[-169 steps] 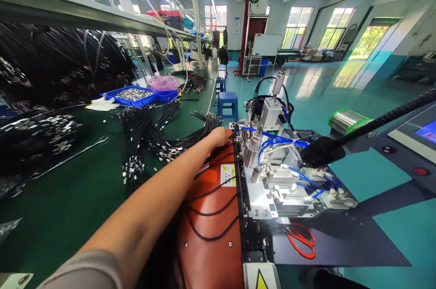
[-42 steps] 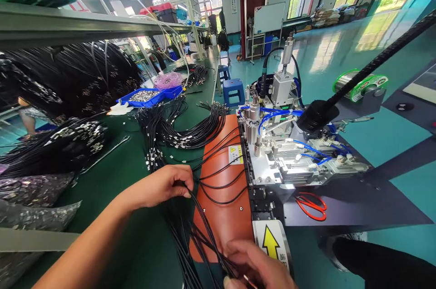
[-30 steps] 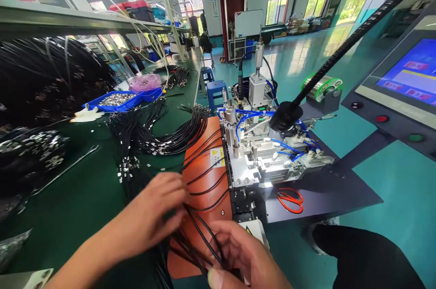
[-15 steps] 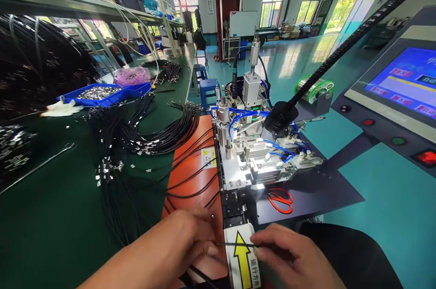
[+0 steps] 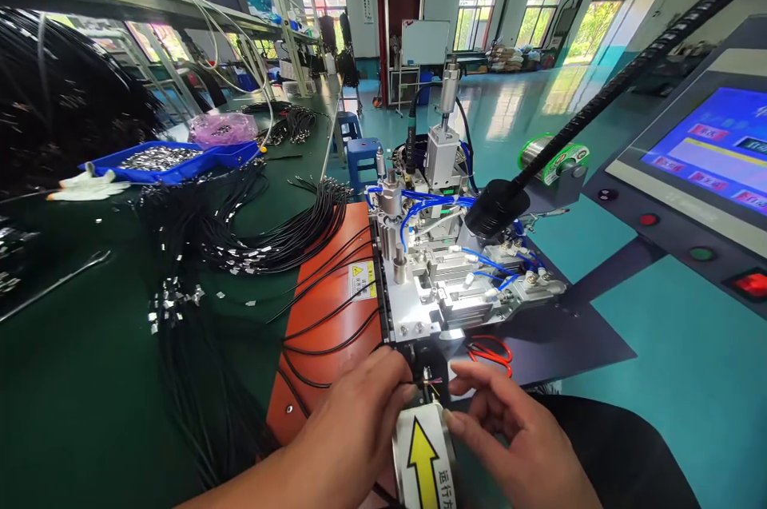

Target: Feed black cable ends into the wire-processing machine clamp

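My left hand [image 5: 375,405] is closed in a pinch on a black cable, whose thin coloured wire ends [image 5: 434,383] stick out to the right of my fingertips. Those ends lie over the dark track at the front of the machine [image 5: 443,277]. To the right, my right hand [image 5: 512,433] has its thumb and index finger apart with nothing between them. Its thumb is close to the white plate with a yellow arrow [image 5: 423,461]. Several black cables [image 5: 335,297] run across the orange cover [image 5: 323,325] into the machine's edge.
Red-handled scissors [image 5: 491,353] lie beside the machine. Bundled black cables [image 5: 300,233] and a blue tray [image 5: 159,161] of small metal parts are on the green table [image 5: 77,365]. A black flexible arm [image 5: 575,121] crosses above; a control screen [image 5: 713,145] stands right.
Both hands have moved forward, away from me, toward the machine. The cable's coloured wire ends now show by my left fingertips, and my right fingers have come off the cable.
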Tool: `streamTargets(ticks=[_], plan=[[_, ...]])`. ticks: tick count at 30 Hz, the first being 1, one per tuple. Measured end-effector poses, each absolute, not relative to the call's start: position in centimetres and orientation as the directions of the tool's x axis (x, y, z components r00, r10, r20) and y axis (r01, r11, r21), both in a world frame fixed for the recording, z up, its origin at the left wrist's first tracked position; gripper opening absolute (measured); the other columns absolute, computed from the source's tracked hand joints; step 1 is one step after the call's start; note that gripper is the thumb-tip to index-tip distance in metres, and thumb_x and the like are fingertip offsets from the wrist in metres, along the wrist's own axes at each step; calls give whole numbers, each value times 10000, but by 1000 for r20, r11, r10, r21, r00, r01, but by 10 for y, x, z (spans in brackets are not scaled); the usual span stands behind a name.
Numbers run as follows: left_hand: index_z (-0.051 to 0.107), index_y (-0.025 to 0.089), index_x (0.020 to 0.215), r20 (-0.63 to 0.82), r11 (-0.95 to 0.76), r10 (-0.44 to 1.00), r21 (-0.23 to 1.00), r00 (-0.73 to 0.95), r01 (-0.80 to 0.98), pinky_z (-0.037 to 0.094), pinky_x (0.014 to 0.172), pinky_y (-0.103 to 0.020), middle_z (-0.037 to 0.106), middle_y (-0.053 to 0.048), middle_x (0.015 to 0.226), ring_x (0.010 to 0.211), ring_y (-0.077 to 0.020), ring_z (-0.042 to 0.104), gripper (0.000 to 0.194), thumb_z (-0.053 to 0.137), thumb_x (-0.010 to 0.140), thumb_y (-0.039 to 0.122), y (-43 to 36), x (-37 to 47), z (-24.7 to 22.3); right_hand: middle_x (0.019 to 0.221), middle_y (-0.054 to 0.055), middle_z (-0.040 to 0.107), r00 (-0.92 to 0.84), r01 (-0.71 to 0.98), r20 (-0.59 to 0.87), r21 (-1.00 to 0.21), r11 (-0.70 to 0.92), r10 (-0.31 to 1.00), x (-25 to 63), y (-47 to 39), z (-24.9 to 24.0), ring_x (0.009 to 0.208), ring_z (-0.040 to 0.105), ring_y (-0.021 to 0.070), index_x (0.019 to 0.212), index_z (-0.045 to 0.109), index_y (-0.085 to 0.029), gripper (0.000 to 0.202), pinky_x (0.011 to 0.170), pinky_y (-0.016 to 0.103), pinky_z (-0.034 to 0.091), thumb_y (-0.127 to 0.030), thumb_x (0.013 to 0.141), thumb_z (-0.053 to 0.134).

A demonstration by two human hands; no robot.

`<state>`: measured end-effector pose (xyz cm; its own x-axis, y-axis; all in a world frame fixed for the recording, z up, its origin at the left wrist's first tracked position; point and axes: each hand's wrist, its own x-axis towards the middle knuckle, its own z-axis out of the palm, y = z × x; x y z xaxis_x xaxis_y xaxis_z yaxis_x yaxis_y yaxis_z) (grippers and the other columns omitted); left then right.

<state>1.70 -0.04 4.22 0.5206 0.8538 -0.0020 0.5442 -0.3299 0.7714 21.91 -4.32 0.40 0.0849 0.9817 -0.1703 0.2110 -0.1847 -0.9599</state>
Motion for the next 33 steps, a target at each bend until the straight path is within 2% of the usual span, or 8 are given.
streamTargets(ticks=[5,10,16,23,33], plan=[[460,237,900,124,-455,838,697,532,555,430,611,-272,590,-41,879,775,-183,575,156,374,1028,260,-6,12,20,925,30,729,124,308,-115,-940,-148,986,220,-51,1,698,672,161,1143,713,-242,351,662,258,573,-391,825,706],[470,235,899,100,-443,841,691,531,572,432,608,-279,579,-29,831,716,-173,554,172,374,1035,276,-9,13,8,943,18,718,48,451,-28,-891,-47,998,223,-49,4,694,671,142,1137,707,-263,291,648,214,571,-376,870,685],[476,225,903,112,-461,835,678,539,573,422,604,-276,580,-25,834,704,-164,554,168,388,1038,272,-9,13,10,939,1,683,-8,535,69,-842,62,998,221,-46,4,664,648,120,1156,683,-280,262,640,192,566,-339,902,673],[460,221,881,158,-485,840,649,519,586,390,588,-263,556,-1,824,680,-147,534,164,401,1034,215,-11,15,8,1031,14,661,-96,538,181,-818,204,979,220,-48,-3,657,638,111,1208,642,-300,261,619,195,573,-313,948,621],[473,219,882,108,-434,862,660,495,613,398,607,-267,549,-2,823,694,-154,534,184,388,1042,255,-11,15,6,1058,16,662,-99,541,173,-817,199,980,220,-52,-4,710,672,119,1209,635,-308,245,668,203,582,-306,966,598]])
